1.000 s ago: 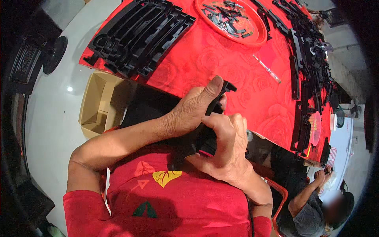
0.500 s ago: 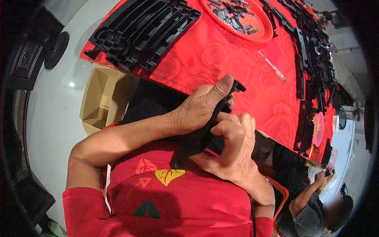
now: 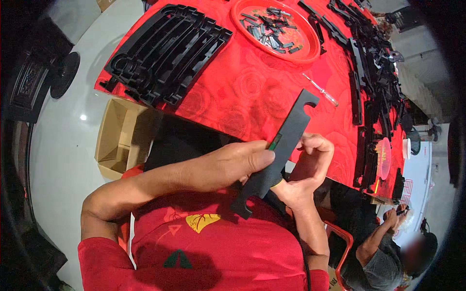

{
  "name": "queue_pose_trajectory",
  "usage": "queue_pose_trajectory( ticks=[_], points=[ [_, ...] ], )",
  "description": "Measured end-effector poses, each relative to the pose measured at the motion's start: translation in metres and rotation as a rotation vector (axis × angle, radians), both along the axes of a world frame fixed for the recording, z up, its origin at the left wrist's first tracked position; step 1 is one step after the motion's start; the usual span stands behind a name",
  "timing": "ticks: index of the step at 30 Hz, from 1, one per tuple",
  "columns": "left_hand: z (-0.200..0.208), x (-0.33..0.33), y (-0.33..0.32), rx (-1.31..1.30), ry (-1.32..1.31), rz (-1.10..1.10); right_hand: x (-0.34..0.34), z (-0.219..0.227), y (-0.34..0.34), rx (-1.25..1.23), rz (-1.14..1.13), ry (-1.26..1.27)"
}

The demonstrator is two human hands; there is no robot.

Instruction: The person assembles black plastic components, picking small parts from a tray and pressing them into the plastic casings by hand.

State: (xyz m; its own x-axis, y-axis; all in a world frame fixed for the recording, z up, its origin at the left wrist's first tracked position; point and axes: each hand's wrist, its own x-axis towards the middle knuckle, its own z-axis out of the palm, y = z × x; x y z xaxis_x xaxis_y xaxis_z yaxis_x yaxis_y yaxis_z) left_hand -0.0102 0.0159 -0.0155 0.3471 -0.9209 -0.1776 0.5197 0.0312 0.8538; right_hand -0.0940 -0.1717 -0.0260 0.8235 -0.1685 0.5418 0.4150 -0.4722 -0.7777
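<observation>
A long flat black plastic part is held at a slant above my lap, with a hooked notch at each end. My left hand grips it around the middle, thumb flat on its broad face, next to a small greenish slot. My right hand curves around the opposite edge, fingers bent and thumb side against the part. Its fingertips are partly hidden behind the part. A small yellow sliver shows where the right thumb meets the edge; I cannot make out what it is.
Several black plastic frames lie stacked on the red-covered table. A red tray holds small dark pieces. Nearby lies a screwdriver. More black parts pile up at right. A cardboard box stands left; a co-worker sits right.
The black part has turned from edge-on to show its broad flat face. My left thumb has moved down onto that face, and the right hand has shifted to the part's right edge.
</observation>
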Motion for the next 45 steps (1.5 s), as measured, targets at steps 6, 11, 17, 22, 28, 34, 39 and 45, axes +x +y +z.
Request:
queue_pose_trajectory(
  ticks=[6, 11, 17, 22, 28, 34, 39, 45],
  points=[
    [-0.001, -0.007, 0.001, 0.010, -0.342, 0.246, -0.015, 0.000, -0.005, 0.057, -0.004, 0.051],
    [0.008, -0.003, 0.003, 0.126, -0.467, 0.252, -0.017, 0.013, -0.003, 0.718, 0.125, 0.332],
    [0.009, -0.001, 0.002, 0.237, -0.696, 0.401, -0.007, 0.019, 0.002, 0.783, 0.128, 0.398],
    [0.011, -0.001, 0.000, 0.187, -0.743, 0.500, -0.004, 0.028, 0.005, 0.694, 0.218, 0.365],
    [0.033, 0.019, 0.031, 0.284, -0.404, 0.237, 0.008, 0.029, 0.011, 0.706, 0.250, 0.296],
    [0.044, 0.018, 0.067, 0.232, -0.425, 0.382, 0.027, 0.021, 0.005, 0.469, 0.306, 0.344],
    [0.088, 0.081, 0.135, 0.523, -0.532, 0.842, 0.025, 0.004, -0.010, 0.400, 0.181, 0.437],
    [0.016, 0.211, 0.222, 0.904, -1.097, 1.008, 0.026, -0.004, -0.013, 0.413, 0.228, 0.496]
  ],
)
